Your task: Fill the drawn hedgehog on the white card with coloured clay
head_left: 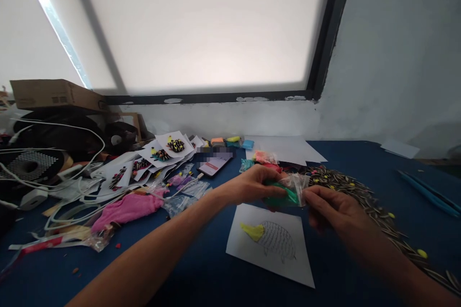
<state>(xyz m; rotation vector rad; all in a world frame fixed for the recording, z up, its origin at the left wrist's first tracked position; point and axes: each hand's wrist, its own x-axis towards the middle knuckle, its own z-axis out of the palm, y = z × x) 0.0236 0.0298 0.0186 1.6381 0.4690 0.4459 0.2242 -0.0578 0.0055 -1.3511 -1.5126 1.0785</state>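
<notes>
My left hand (255, 185) is closed around a small clear plastic bag (293, 193) with bright green material inside, perhaps modelling clay. At the bag's right end, the fingertips of my right hand (326, 206) pinch its clear edge. Both hands hold it above a white sheet of paper (248, 259). On that sheet is a pencil-drawn animal with a rounded, line-filled body; its head (256, 232) is covered in yellow. Just beyond the hands lie more small bags with orange-pink (265, 157) and teal (247, 165) contents, partly hidden.
Striped sunflower seeds (360, 206) with yellow bits spread along the right. Farther right lies a blue long object (430, 193). Decorated paper sheets (173, 146), a phone (216, 162), a pink cloth (127, 208) and white cables (72, 220) crowd the left. White paper (288, 148) lies by the wall.
</notes>
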